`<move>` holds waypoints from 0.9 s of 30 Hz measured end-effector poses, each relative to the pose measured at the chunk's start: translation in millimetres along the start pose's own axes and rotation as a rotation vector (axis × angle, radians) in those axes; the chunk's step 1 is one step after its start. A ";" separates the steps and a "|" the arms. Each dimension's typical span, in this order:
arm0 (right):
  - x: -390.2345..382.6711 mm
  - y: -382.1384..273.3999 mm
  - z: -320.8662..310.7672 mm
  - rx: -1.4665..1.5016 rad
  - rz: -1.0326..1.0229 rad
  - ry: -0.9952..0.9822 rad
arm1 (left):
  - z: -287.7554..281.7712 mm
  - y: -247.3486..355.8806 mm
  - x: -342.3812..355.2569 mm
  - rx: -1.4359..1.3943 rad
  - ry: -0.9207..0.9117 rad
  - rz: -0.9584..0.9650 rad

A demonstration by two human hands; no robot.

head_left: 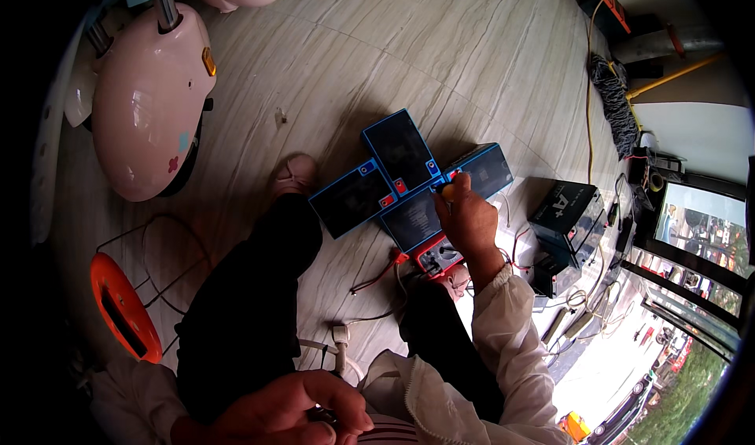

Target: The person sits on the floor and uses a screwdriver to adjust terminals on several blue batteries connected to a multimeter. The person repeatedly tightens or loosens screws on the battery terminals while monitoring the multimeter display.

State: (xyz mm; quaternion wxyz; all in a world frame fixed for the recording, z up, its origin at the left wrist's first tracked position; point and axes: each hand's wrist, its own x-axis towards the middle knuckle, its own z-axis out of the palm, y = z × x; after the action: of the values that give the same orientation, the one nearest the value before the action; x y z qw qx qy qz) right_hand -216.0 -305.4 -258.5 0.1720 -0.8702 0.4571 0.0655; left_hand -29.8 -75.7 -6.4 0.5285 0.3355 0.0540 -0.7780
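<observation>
Several black batteries with blue edges stand close together on the floor: an upper one, a left one, a lower one and a right one. Red and blue terminals show at their corners. Over the terminals between the lower and right batteries, my right hand is closed round a small tool with a yellow-and-black handle; its tip is hidden. My left hand is curled low before my body, with something small and dark by its fingers that I cannot make out. A red multimeter lies below the lower battery.
Larger black batteries and tangled cables occupy the right side. A red clip lead and a plug lie by my feet. An orange stool stands left. A pink ride-on vehicle is at upper left.
</observation>
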 end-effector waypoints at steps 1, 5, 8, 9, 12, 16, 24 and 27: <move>-0.2 -5.8 -6.0 -0.061 0.123 -0.122 | -1.4 -0.5 0.1 0.003 -0.006 -0.010; 2.3 -7.7 -8.3 -0.044 0.083 -0.054 | -0.1 -1.3 -4.4 -0.014 0.001 -0.028; -2.8 8.1 9.0 0.071 -0.111 0.177 | -0.3 0.6 -1.8 -0.019 -0.042 -0.045; -2.3 6.1 9.5 0.038 -0.139 0.165 | -0.2 0.5 -1.5 -0.019 -0.042 -0.041; 3.4 -11.3 -2.9 -0.063 0.095 -0.106 | 0.1 -0.4 -3.3 -0.014 -0.026 -0.027; -0.3 -3.7 -6.3 -0.005 0.183 -0.097 | -1.7 -0.1 0.2 -0.020 -0.038 -0.038; 2.3 -3.4 -5.9 -0.064 0.137 -0.167 | -0.4 -0.1 -1.4 -0.020 -0.019 -0.040; -1.2 4.2 0.2 0.025 0.004 0.041 | 0.3 0.0 -1.8 -0.015 -0.026 -0.036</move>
State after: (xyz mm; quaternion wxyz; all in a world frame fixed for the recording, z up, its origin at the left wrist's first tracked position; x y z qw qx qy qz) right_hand -220.1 -306.7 -259.4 0.1733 -0.8681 0.4632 0.0423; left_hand -29.6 -74.4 -5.1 0.5176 0.3203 0.0592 -0.7912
